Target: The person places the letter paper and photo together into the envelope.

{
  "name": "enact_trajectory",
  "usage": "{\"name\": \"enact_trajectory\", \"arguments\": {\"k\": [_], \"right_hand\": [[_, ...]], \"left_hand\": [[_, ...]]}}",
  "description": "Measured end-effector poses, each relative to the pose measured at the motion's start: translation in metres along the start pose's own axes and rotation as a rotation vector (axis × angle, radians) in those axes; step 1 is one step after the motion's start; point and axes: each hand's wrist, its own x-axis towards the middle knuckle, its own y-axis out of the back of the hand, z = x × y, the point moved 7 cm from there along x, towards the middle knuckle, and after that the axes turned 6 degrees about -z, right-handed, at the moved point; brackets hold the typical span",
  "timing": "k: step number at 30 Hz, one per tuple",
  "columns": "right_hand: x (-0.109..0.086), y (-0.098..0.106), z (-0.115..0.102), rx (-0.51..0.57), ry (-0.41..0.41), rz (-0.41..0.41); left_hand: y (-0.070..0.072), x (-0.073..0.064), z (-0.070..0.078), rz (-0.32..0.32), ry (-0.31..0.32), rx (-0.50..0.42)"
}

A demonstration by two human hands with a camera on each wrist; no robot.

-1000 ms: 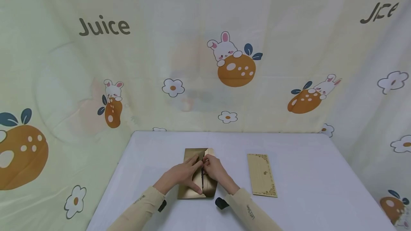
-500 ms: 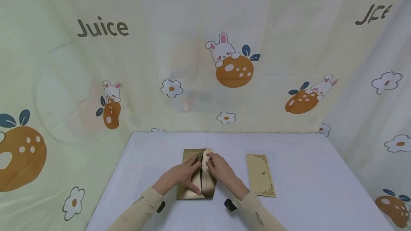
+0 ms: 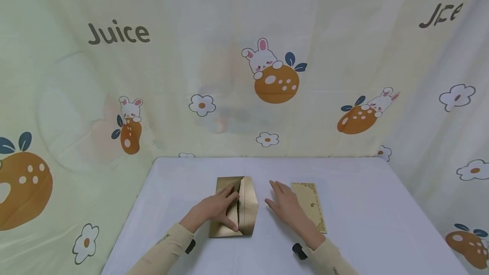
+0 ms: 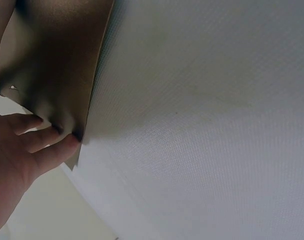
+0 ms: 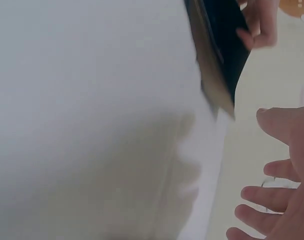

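Note:
A gold envelope point(image 3: 249, 205) lies on the table with its pointed flap spread out to the right and a dark slit along its mouth. My left hand point(image 3: 214, 210) rests on the envelope's body, fingers spread, thumb near the lower end of the slit. In the left wrist view, fingertips point(image 4: 67, 146) press on the envelope point(image 4: 67, 45) near its edge. To the right, apart from the flap, my right hand point(image 3: 287, 208) hovers with fingers extended, holding nothing. Beside it lies a pale yellow card point(image 3: 311, 203) with ornate brown corners, partly covered by the right hand and wrist.
The white tabletop point(image 3: 366, 207) runs back to a curtain point(image 3: 214, 67) printed with rabbits, oranges and flowers. Black wrist straps point(image 3: 299, 251) hang at both sleeves. In the right wrist view, the envelope point(image 5: 212, 75) appears at the top with the left hand behind it.
My right hand has let go of the envelope's flap and moved right toward the card. The flap now lies spread out to the right. My left hand has stayed on the envelope.

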Motion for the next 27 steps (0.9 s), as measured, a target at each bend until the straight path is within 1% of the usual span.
{"name": "enact_trajectory", "arguments": {"k": [4,9,11,13,16,19,21,24,27], "right_hand": [[-0.014,0.003,0.03,0.036,-0.093,-0.046],[-0.034,0.018,0.066,0.06,-0.156,-0.051],[-0.041,0.024,0.079,0.06,-0.197,-0.047],[-0.048,0.028,0.09,0.084,-0.253,-0.066],[-0.054,0.029,0.099,0.102,-0.302,-0.088],[-0.056,0.027,0.099,0.096,-0.31,-0.104],[-0.056,0.025,0.1,0.097,-0.312,-0.112],[-0.052,0.025,0.102,0.14,-0.32,-0.117],[-0.047,0.027,0.109,0.18,-0.341,-0.125]], "left_hand": [[-0.002,0.001,-0.001,-0.006,0.005,-0.002],[-0.004,0.002,-0.002,-0.007,0.003,-0.006],[-0.004,0.002,-0.002,-0.007,0.002,-0.008],[-0.004,0.002,-0.002,-0.006,0.001,-0.012],[-0.003,0.001,0.0,-0.005,-0.001,-0.022],[-0.002,0.0,0.001,-0.008,-0.006,-0.025],[-0.002,0.0,0.001,-0.011,-0.009,-0.024],[-0.002,0.0,0.002,-0.012,-0.007,-0.023],[-0.001,0.0,0.001,-0.008,-0.001,-0.026]]}}
